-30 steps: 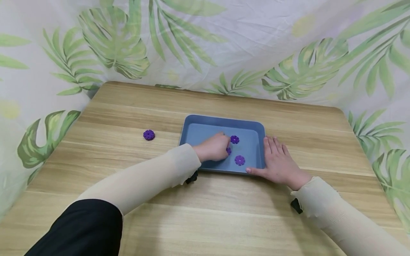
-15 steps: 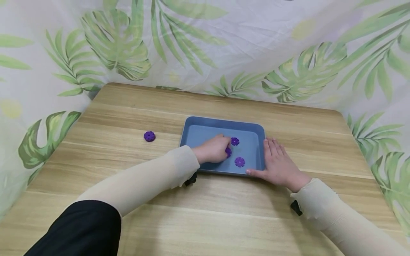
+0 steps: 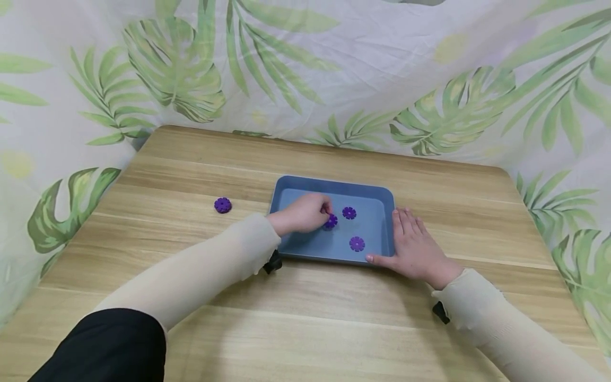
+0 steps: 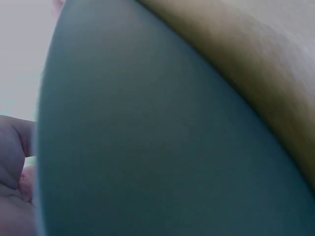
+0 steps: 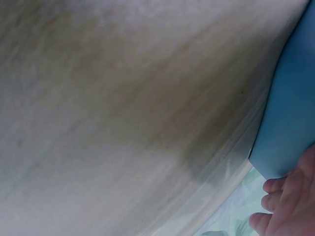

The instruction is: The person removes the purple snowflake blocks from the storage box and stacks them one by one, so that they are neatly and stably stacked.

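Note:
A blue rectangular tray lies on the wooden table. My left hand is over the tray's left part, pinching a purple flower-shaped plastic disc between fingertips and thumb. Two similar discs lie on the tray floor, the far disc and the near disc. At the tray's right end rests my right hand, fingers straight along the outer side and thumb at the near corner. The tray wall fills most of the left wrist view, hiding most of the left hand.
On the table left of the tray sits another purple piece, looking like stacked discs. A leaf-patterned cloth hangs behind the table's far edge and along both sides.
My left hand has drawn back to the left and slightly up with a purple disc in its fingertips, which now shows more plainly. The right hand stays at the tray's edge.

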Demonstrator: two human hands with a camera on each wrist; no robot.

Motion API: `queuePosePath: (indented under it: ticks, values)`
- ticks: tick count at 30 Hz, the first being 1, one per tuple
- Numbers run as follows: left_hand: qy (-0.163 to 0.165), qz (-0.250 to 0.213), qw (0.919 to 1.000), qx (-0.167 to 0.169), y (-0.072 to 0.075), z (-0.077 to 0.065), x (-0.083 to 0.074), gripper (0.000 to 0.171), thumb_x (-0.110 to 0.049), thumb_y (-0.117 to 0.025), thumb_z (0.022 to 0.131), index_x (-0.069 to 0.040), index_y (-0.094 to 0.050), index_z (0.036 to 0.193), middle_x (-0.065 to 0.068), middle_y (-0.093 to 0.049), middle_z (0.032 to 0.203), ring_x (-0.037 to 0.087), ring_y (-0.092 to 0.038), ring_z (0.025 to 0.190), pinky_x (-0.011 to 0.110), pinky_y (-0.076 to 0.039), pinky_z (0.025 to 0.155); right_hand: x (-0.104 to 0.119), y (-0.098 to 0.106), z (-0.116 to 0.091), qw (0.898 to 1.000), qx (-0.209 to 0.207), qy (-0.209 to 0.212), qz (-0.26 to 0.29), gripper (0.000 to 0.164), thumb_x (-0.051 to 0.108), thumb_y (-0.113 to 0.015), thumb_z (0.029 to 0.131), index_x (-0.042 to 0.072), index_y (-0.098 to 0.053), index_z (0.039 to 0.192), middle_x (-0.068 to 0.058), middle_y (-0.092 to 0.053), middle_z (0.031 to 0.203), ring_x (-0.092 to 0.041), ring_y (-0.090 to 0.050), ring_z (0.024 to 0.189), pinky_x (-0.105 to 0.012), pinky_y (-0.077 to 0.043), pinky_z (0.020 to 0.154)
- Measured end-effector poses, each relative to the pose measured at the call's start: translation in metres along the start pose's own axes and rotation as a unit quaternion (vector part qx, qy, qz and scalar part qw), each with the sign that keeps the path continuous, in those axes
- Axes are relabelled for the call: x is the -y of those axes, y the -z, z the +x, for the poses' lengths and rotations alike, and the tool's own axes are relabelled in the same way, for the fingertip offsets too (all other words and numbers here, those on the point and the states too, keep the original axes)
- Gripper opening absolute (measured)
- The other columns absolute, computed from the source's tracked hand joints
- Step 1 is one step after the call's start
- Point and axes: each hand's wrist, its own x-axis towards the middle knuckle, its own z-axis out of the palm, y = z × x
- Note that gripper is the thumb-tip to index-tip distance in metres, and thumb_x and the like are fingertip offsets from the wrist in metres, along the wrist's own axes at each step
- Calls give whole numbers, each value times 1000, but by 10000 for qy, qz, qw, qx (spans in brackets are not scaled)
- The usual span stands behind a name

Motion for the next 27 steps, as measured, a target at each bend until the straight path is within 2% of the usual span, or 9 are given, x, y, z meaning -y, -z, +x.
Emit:
queuePosePath:
  ticks: [4, 10, 14, 21, 27]
  values:
    - [101, -235, 9994, -224, 11, -6, 7, 10, 1, -56, 97, -1, -66, 100, 8, -64, 93, 18, -54, 79, 29, -46, 70, 0, 0, 0, 10000, 8, 6, -5, 123, 74, -60, 90, -19, -13, 155, -38, -13, 163, -51, -7, 152, -62, -9, 122]
    - [317, -463, 9971, -507, 24, -13, 13, 8, -3, -60, 100, -2, -66, 102, 8, -65, 94, 19, -55, 80, 30, -46, 69, 0, 1, -1, 10000, -28, 12, -1, 122, 73, -60, 90, -20, -14, 154, -38, -14, 162, -52, -8, 152, -62, -10, 122]
    - [342, -605, 9950, -711, 28, -13, 18, 6, -3, -61, 99, -1, -67, 100, 8, -65, 92, 19, -55, 79, 29, -46, 68, 0, 1, -1, 10000, -1, -4, -9, 122, 74, -59, 90, -19, -13, 155, -38, -12, 163, -52, -7, 152, -63, -9, 122]
    - [362, -1230, 9870, -967, 41, -18, 29, 6, -2, -60, 100, 2, -64, 97, 8, -61, 86, 17, -52, 75, 26, -43, 63, 1, 1, -1, 10000, 26, -24, -30, 123, 74, -60, 90, -19, -12, 155, -37, -12, 163, -51, -5, 152, -64, -7, 121]
    - [584, -1592, 9800, -1046, 52, -30, 39, 9, -3, -57, 103, 3, -62, 98, 18, -62, 93, 19, -55, 78, 28, -44, 65, 3, 2, -1, 10000, 43, -40, -60, 123, 74, -59, 90, -19, -13, 155, -37, -12, 163, -51, -6, 152, -65, -7, 121]
